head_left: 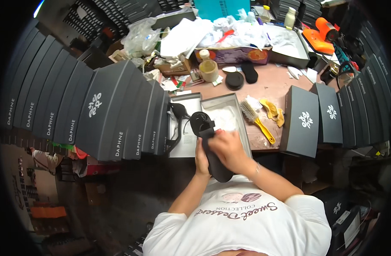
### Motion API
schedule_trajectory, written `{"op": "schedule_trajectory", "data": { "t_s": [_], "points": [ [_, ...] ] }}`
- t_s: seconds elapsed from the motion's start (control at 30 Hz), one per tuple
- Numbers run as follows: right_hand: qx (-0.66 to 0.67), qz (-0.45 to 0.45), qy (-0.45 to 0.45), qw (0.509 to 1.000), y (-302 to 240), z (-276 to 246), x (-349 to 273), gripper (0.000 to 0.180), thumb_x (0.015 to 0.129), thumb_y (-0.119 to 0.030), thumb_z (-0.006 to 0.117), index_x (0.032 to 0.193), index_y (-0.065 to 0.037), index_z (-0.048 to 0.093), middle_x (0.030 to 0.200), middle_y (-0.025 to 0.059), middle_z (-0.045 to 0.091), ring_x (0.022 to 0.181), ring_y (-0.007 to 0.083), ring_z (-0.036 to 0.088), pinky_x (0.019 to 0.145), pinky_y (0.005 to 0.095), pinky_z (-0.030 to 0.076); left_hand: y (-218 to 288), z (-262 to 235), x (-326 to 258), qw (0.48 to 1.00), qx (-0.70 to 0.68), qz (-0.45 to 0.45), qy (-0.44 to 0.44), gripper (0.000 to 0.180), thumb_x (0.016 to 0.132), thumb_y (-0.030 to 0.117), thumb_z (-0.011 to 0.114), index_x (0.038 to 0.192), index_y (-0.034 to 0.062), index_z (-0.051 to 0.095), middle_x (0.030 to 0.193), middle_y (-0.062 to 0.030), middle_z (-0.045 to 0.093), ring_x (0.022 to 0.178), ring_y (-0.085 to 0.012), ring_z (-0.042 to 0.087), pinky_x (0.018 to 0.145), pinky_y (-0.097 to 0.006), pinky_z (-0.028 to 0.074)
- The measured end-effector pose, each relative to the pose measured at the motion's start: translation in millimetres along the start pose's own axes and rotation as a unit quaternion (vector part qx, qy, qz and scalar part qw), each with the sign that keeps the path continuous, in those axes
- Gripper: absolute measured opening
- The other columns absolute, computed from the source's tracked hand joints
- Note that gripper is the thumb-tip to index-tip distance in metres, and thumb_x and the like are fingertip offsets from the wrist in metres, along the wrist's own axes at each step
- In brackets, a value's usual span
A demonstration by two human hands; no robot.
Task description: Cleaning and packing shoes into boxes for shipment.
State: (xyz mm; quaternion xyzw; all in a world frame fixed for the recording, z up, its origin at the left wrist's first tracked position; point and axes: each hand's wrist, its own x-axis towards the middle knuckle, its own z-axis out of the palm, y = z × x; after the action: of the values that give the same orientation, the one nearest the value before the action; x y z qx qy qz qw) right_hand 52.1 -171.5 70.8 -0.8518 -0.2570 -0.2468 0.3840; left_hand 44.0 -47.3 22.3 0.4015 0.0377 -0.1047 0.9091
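A black sandal [218,164] is held in front of my chest, its broad end toward the table and its other end near my shirt. My left hand [202,159] is closed round its left side. My right hand [230,148], slightly blurred, has its fingers bent against the sandal's upper side by a strap; the fingertips are partly hidden. Just beyond stands an open grey shoe box [243,141] with white paper [223,117] inside. A second black sandal [178,112] lies in the left part of the box.
Dark shoe boxes [106,111] stand in rows at left, more boxes [302,121] at right. A yellow-handled brush [259,123] and yellow cloth [272,112] lie right of the open box. Behind are a glue jar [209,70], black insole [249,72], paper-filled carton [234,55] and orange tool [321,36].
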Motion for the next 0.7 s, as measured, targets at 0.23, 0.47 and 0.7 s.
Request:
{"op": "schedule_trajectory", "data": {
  "t_s": [0.23,0.47,0.7],
  "points": [
    [0.124,0.059,-0.181,0.974,-9,-35,-15,0.015,0.075,-0.006,0.069,0.089,-0.01,0.066,0.083,0.0052,0.058,0.077,0.0239,0.055,0.071,0.0369,0.037,38,-1,6,0.992,0.103,0.035,-0.065,0.043,0.101,0.035,0.034,0.129,0.003,0.041,0.122,-0.0185,0.052,0.109,-0.0258,0.057,0.092,-0.038,0.048],
    [0.143,-0.095,-0.127,0.977,24,-78,56,0.033,0.073,0.003,0.066,0.103,-0.01,0.068,0.092,0.0068,0.06,0.084,0.0242,0.056,0.073,0.0336,0.042,65,-8,-13,0.955,0.211,-0.135,-0.159,0.037,0.098,0.023,0.047,0.126,-0.0006,0.044,0.106,-0.0119,0.06,0.082,-0.0173,0.063,0.074,-0.031,0.053],
    [0.018,-0.06,-0.131,0.989,56,-48,22,0.031,0.079,0.008,0.058,0.107,-0.003,0.066,0.091,0.01,0.056,0.083,0.0252,0.053,0.074,0.0312,0.042,73,-20,-24,0.978,0.105,-0.098,-0.152,0.043,0.098,0.031,0.047,0.127,-0.0006,0.042,0.111,-0.0135,0.059,0.081,-0.0167,0.063,0.072,-0.031,0.054]
  ]
}}
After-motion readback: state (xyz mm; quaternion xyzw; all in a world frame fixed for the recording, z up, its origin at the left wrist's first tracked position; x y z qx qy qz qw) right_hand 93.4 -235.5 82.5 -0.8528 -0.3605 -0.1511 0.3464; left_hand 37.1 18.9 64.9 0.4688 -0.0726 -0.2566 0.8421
